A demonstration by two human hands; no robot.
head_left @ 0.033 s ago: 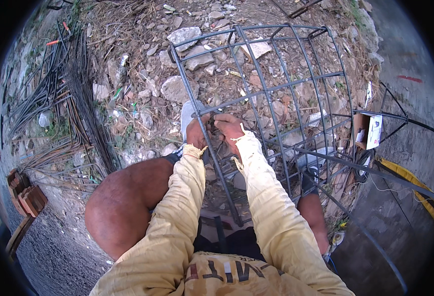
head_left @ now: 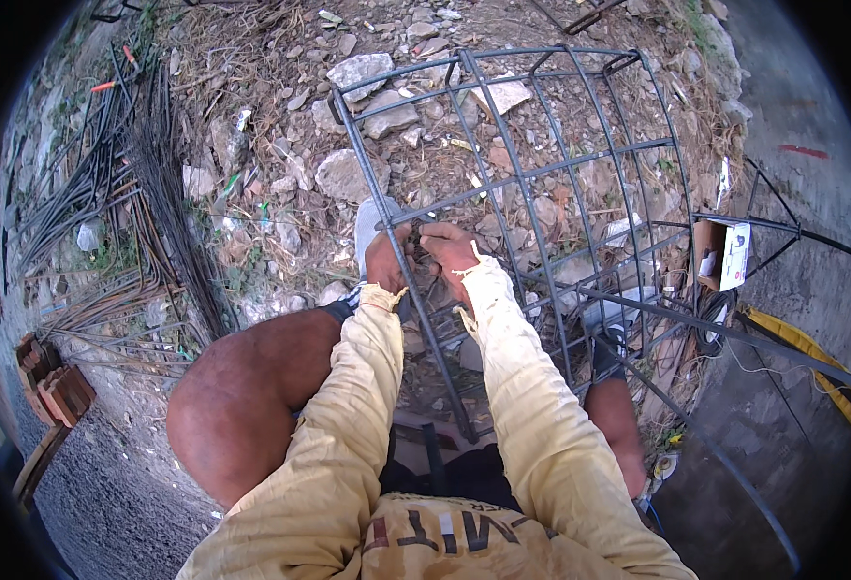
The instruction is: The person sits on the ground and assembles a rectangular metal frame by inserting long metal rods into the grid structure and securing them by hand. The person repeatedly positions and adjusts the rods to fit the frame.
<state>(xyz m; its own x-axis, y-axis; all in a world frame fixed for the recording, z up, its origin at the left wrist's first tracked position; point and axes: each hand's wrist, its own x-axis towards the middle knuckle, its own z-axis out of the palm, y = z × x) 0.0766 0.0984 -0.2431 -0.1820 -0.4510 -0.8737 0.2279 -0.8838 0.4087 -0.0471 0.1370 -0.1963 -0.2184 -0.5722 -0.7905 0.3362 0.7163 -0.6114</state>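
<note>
A cage of dark steel reinforcing bars stands over the stony ground between my legs. Its nearest long bar slants from upper left down towards my lap. Close to where a crossbar meets this long bar, my left hand is closed, its fingers curled against the steel. My right hand is closed just to the right, with its fingertips bent in towards the same joint. Whatever lies between the fingers is too small and too hidden to make out. Both forearms are in pale yellow sleeves.
Loose bars and bundled wire lie at the left, with red bricks below them. Stones litter the ground ahead. On the right are an open white carton, a yellow strip and long bars reaching past the cage.
</note>
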